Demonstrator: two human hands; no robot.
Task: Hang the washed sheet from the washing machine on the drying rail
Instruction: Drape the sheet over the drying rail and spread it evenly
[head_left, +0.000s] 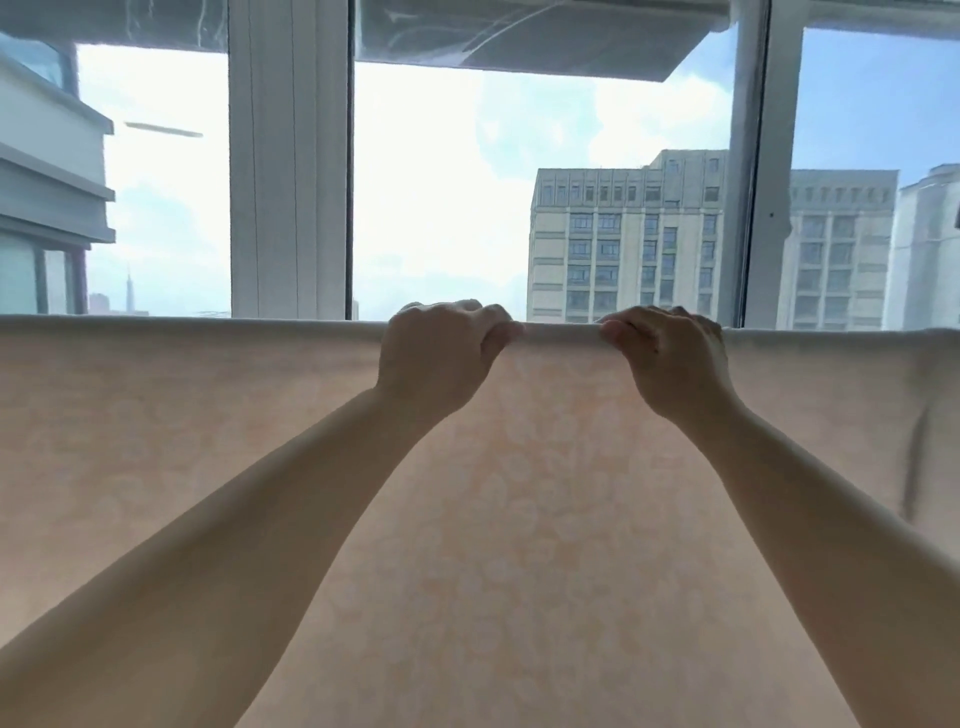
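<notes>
A pale peach sheet (208, 441) with a faint floral pattern hangs across the whole width of the view, folded over a horizontal drying rail (561, 331) that it wraps and hides. My left hand (441, 353) grips the sheet's top fold over the rail, fingers curled over the far side, thumb on the near side. My right hand (670, 358) grips the same fold a short way to the right, in the same manner. Both forearms reach up from the bottom corners. Near the right edge the sheet shows a vertical crease (914, 457).
Directly behind the rail stands a large window with white frames (288, 182) and a dark mullion (753, 171). Outside are tall buildings (623, 244) and bright sky. The sheet blocks everything below the rail.
</notes>
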